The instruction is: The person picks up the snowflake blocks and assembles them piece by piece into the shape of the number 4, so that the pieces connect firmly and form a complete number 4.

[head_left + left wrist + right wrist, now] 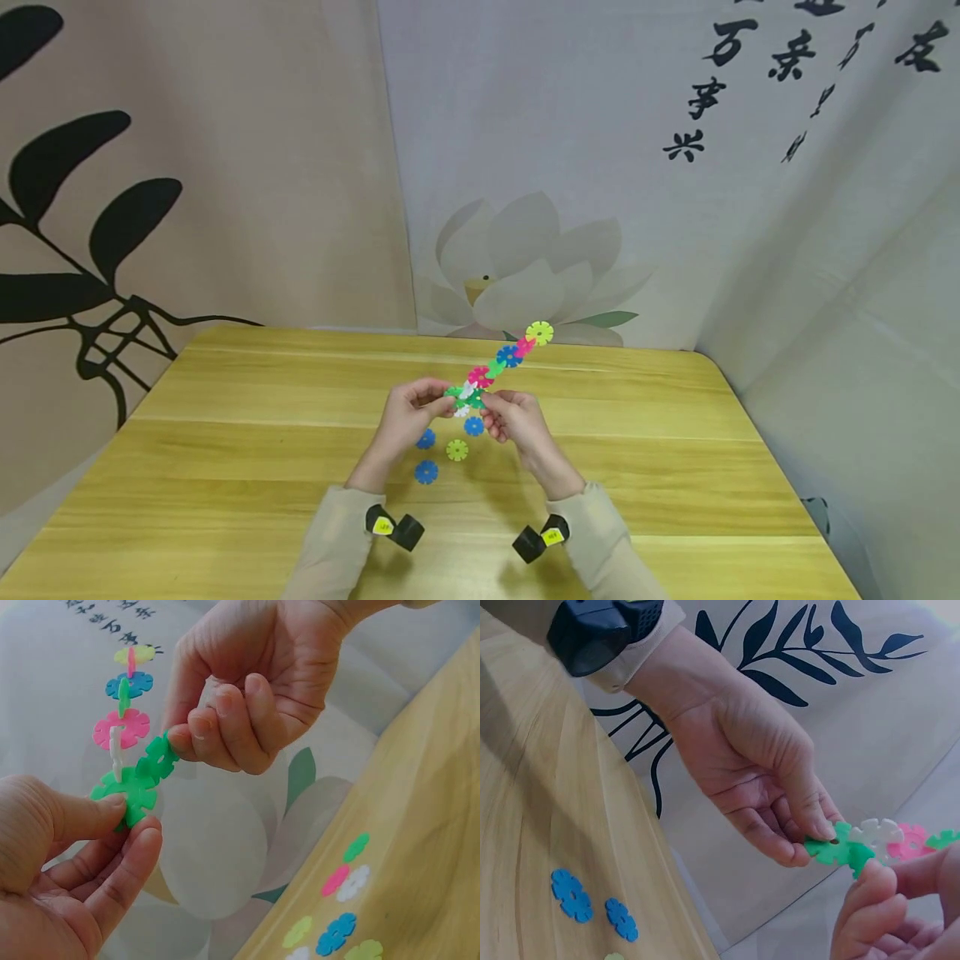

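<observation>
A chain of notched plastic snowflake discs rises between the hands, its far end a yellow disc (539,333), followed by pink, blue, green, pink and white discs. My left hand (408,412) pinches a green disc (139,789) at the near end of the chain between thumb and fingers. With thumb and index finger, my right hand (519,421) grips a second green disc (158,759), which meets the first at an angle. The white disc (877,838) sits beside these green ones, with a pink disc (910,841) beyond it. The other right fingers are curled in.
Loose discs lie on the wooden table (637,483) below the hands, among them a blue disc (426,472) and a yellow-green disc (457,450). The left wrist view shows several more, including a loose pink disc (335,880). A printed fabric backdrop (300,167) stands behind the table.
</observation>
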`<action>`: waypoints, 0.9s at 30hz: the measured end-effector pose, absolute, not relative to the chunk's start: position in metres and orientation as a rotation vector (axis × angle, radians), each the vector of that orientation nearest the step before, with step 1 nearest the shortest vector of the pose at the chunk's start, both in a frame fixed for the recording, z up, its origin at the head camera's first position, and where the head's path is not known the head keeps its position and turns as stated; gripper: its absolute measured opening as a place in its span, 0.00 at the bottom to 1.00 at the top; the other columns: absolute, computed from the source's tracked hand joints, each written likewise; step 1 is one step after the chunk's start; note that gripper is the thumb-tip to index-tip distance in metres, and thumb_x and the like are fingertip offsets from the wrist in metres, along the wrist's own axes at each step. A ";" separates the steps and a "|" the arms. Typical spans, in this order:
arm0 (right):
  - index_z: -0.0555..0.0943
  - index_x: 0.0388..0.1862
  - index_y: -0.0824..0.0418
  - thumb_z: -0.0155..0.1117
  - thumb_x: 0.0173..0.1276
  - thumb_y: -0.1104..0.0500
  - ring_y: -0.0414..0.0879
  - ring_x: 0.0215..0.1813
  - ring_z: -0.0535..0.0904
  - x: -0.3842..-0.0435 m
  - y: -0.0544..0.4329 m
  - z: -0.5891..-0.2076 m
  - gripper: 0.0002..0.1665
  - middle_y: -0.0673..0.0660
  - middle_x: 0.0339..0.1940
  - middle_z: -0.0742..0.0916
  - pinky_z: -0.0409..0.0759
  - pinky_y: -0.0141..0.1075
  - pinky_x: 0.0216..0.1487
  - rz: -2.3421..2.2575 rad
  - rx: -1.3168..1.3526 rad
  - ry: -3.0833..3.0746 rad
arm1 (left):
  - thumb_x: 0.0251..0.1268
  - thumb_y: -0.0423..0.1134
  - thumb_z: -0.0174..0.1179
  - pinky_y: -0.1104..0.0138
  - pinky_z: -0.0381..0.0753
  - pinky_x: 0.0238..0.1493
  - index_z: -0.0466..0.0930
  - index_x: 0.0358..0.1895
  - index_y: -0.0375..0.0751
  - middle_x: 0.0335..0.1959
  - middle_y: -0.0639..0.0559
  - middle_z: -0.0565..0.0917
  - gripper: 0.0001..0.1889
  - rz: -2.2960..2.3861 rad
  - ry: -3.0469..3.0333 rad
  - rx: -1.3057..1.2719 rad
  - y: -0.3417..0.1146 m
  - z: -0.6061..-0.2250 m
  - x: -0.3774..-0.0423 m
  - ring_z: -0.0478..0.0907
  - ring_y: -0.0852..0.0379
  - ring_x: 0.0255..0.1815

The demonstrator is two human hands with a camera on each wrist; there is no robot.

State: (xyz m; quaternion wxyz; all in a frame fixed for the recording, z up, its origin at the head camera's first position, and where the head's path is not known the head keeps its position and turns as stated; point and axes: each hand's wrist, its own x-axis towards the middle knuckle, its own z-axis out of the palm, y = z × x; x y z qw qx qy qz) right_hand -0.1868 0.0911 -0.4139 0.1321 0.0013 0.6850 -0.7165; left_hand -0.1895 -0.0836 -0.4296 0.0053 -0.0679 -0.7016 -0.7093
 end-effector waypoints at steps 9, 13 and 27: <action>0.72 0.26 0.66 0.54 0.66 0.64 0.35 0.15 0.65 -0.194 0.087 -0.411 0.09 0.49 0.15 0.74 0.60 0.21 0.14 -2.086 0.045 1.935 | 0.55 0.20 0.61 0.70 0.84 0.32 0.81 0.35 0.23 0.28 0.38 0.83 0.04 -2.126 -2.200 -0.270 -0.086 -0.431 -0.195 0.80 0.61 0.24; 0.72 0.25 0.66 0.54 0.66 0.65 0.34 0.15 0.64 -0.195 0.084 -0.410 0.09 0.49 0.14 0.74 0.60 0.21 0.14 -2.088 0.061 1.940 | 0.55 0.21 0.62 0.70 0.83 0.30 0.81 0.33 0.23 0.26 0.38 0.83 0.03 -2.086 -2.197 -0.276 -0.086 -0.432 -0.197 0.80 0.62 0.23; 0.74 0.24 0.63 0.54 0.69 0.61 0.34 0.16 0.65 -0.200 0.080 -0.416 0.12 0.48 0.15 0.75 0.62 0.21 0.16 -2.046 0.028 1.937 | 0.55 0.22 0.62 0.60 0.85 0.33 0.81 0.34 0.24 0.27 0.39 0.83 0.04 -2.094 -2.232 -0.270 -0.092 -0.440 -0.207 0.80 0.60 0.24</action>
